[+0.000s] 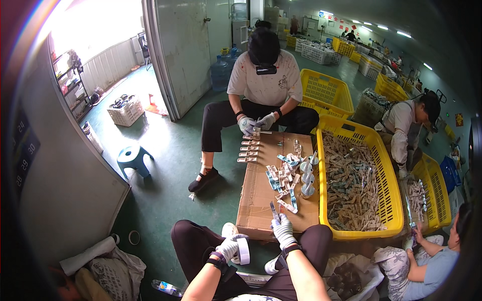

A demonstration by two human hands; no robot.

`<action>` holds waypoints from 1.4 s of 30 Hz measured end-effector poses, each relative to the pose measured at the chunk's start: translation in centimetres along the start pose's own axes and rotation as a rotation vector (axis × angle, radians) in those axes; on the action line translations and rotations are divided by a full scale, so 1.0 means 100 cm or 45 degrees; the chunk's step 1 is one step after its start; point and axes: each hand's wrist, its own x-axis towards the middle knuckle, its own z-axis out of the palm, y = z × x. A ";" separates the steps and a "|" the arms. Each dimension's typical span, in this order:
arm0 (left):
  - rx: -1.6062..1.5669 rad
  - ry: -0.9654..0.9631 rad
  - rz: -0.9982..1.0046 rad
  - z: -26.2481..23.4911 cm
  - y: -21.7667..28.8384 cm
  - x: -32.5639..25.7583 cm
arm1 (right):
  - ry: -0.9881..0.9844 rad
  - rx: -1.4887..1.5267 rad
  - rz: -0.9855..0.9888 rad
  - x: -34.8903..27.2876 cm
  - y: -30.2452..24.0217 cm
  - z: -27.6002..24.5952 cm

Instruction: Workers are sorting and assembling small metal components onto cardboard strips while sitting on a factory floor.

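Observation:
My left hand, in a striped glove, is closed round a roll of white tape above my lap. My right hand, also gloved, grips a slim grey blade-like piece that points up over the near edge of the cardboard-topped table; its exact kind is unclear. Beyond it lies a loose heap of pinkish and blue plastic clip-like parts. Several small round containers stand right of the heap. A facing co-worker's gloved hands hold a small part by a row of clips.
A yellow crate full of similar parts adjoins the table's right side. Other co-workers sit at the right by another yellow crate. A blue stool stands left; a bottle and sack lie on the floor.

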 end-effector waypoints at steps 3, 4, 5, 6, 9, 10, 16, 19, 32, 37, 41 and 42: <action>0.015 -0.001 0.004 -0.002 -0.001 0.000 | -0.001 0.017 0.006 0.000 0.000 0.002; 0.015 0.001 0.004 -0.002 -0.002 0.000 | -0.002 0.025 0.010 0.000 0.000 0.003; 0.019 0.001 0.005 -0.001 -0.002 0.001 | 0.001 0.024 0.011 0.001 0.002 0.002; 0.023 0.003 0.005 -0.001 -0.003 0.001 | 0.003 0.011 -0.004 0.002 0.005 0.002; 0.037 -0.003 0.005 0.000 -0.001 0.002 | 0.003 0.004 -0.021 0.003 0.009 0.002; 0.038 -0.003 0.005 0.000 0.000 0.001 | 0.003 0.010 -0.025 0.004 0.010 0.002; 0.014 0.000 0.020 0.002 0.003 -0.004 | 0.002 0.055 0.003 0.002 0.006 0.003; 0.057 0.005 0.019 0.002 0.004 -0.005 | -0.004 0.033 0.000 0.002 0.005 0.002; -0.033 -0.004 -0.012 0.003 0.007 -0.004 | -0.001 0.021 -0.019 0.002 0.006 0.003; 0.007 0.005 -0.006 0.000 0.002 -0.002 | 0.003 -0.002 -0.015 0.002 0.004 0.003; -0.014 -0.013 0.011 -0.004 -0.004 0.004 | -0.003 -0.041 -0.019 0.002 0.004 0.002; -0.009 -0.017 0.020 -0.004 -0.004 0.004 | -0.001 -0.037 -0.012 0.002 0.004 0.002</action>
